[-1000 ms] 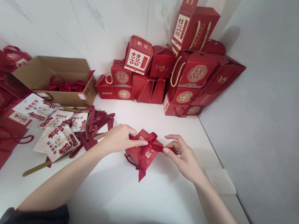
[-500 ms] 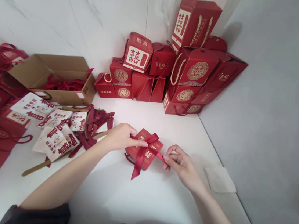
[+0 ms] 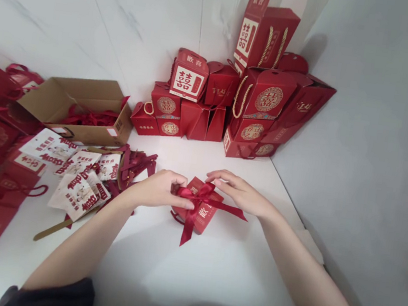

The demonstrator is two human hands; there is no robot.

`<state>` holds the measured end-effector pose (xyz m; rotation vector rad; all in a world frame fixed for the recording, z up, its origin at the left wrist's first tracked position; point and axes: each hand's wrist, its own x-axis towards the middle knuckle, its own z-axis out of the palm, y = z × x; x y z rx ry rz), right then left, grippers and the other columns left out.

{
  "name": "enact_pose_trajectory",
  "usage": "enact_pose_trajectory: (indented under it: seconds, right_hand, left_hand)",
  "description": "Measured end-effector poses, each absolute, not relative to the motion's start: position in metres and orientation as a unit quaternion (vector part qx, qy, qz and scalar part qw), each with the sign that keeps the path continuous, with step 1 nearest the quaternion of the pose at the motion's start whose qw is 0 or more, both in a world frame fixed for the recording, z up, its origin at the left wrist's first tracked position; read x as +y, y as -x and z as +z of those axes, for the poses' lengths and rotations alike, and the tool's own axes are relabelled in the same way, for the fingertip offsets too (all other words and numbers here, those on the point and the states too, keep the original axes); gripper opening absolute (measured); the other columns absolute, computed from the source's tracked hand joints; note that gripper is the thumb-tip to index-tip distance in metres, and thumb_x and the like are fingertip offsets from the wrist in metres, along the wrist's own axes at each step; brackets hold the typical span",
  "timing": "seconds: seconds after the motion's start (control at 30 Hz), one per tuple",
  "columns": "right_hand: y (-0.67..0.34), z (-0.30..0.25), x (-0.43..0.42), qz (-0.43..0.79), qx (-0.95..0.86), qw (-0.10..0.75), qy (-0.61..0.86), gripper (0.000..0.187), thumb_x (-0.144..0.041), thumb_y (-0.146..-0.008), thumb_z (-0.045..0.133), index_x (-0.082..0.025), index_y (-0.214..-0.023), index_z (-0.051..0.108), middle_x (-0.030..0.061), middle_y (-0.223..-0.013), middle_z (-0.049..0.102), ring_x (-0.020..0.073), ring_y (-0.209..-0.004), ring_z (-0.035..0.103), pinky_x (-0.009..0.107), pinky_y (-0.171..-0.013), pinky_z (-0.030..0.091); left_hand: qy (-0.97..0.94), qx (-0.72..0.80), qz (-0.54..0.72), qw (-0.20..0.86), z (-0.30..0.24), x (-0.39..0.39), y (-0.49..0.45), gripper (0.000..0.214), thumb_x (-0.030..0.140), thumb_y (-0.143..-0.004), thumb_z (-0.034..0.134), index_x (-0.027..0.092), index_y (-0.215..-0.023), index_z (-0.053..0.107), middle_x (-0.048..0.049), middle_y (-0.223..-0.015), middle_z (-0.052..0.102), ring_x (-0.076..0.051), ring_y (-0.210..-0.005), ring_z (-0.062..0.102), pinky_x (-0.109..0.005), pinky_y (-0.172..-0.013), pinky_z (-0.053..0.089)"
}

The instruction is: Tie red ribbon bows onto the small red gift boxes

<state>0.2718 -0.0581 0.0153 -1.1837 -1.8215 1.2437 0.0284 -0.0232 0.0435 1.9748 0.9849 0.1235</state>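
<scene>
Head view: ribbon bow (image 3: 200, 196), likely soft, best held by loops (image 3: 208, 189); pinched between left fingers (image 3: 184, 203); right fingers (image 3: 221, 175): grip unclear.

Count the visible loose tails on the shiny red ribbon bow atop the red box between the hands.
2: one shiny red ribbon tail points toward the person; the other extends right, beside the right hand. The left hand could hide more.
</scene>
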Motion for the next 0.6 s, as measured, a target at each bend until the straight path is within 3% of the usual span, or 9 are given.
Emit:
enact_pose_trajectory:
  seconds: [0.1, 0.23, 0.3, 0.6]
  right_hand:
    - [-0.263, 0.010, -0.045, 0.519, -0.683, 0.307, 0.413, 0.031, -0.043, -0.093, 0.047, -0.021, -0.112, 0.059, 0.0072, -0.131, 0.053, 0.0188, -0.114, 0.054, 0.037, -0.099, 0.040]
    - [-0.262, 0.006, -0.033, 0.541, -0.704, 0.275, 0.370, 0.029, -0.043, -0.088, 0.057, -0.017, -0.075, 0.059, 0.0078, -0.134, 0.050, 0.0218, -0.125, 0.046, 0.039, -0.104, 0.034]
    - [-0.264, 0.004, -0.032, 0.546, -0.711, 0.268, 0.354, 0.033, -0.042, -0.086, 0.061, -0.016, -0.066, 0.054, 0.0083, -0.131, 0.052, 0.0228, -0.126, 0.045, 0.040, -0.104, 0.033]
    - [-0.266, -0.007, -0.036, 0.556, -0.693, 0.292, 0.354, 0.036, -0.041, -0.086, 0.060, -0.015, -0.063, 0.051, 0.0094, -0.126, 0.054, 0.0221, -0.118, 0.052, 0.039, -0.102, 0.035]
  left_hand:
    - [-0.801, 0.401, 0.059, 0.440, 0.041, -0.022, -0.030, 0.044, 0.055, -0.071, 0.063, 0.016, -0.058, 0.047, 0.0055, -0.054, 0.036, -0.009, -0.054, 0.030, -0.022, -0.050, 0.024]
    - [-0.813, 0.408, 0.035, 0.414, 0.037, -0.020, -0.030, 0.048, 0.057, -0.065, 0.067, 0.016, -0.055, 0.044, 0.0061, -0.051, 0.034, -0.008, -0.053, 0.028, -0.022, -0.049, 0.022]
    - [-0.817, 0.420, 0.029, 0.394, 0.036, -0.020, -0.029, 0.048, 0.058, -0.060, 0.070, 0.016, -0.055, 0.046, 0.0064, -0.050, 0.035, -0.008, -0.052, 0.026, -0.023, -0.049, 0.020]
    - [-0.823, 0.443, 0.007, 0.356, 0.031, -0.018, -0.028, 0.057, 0.063, -0.056, 0.070, 0.017, -0.052, 0.037, 0.0062, -0.050, 0.033, -0.008, -0.051, 0.027, -0.024, -0.049, 0.019]
